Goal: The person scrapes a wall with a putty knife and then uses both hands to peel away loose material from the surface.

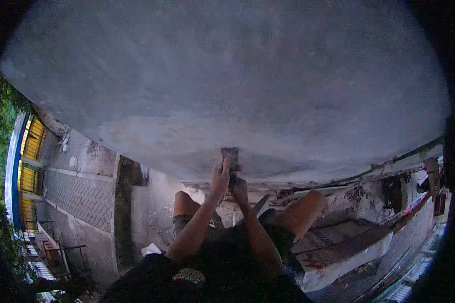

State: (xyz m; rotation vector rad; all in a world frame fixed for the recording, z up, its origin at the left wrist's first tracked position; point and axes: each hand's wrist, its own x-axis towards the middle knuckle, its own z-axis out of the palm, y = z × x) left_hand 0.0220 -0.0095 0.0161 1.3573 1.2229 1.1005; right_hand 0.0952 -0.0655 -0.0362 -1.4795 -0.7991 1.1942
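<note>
A broad grey plastered surface [268,91] fills the upper view, with paler, smeared patches along its lower part. My left hand [220,178] is closed on a dark, flat, rectangular hand tool [230,153], its thumb pointing up along the tool's face. Just below and to the right, my right hand [239,190] is wrapped round the tool's lower part. The upper end of the tool overlaps the plaster near its lower edge. The tool's exact kind is too dark to make out.
My bent knees [308,207] lie either side of my forearms. Rubble and broken edging [354,194] run along the surface's foot at right, beside a concrete slab [344,252]. Left are block paving [78,192], a yellow-barred building front [31,161] and a small white object [150,249].
</note>
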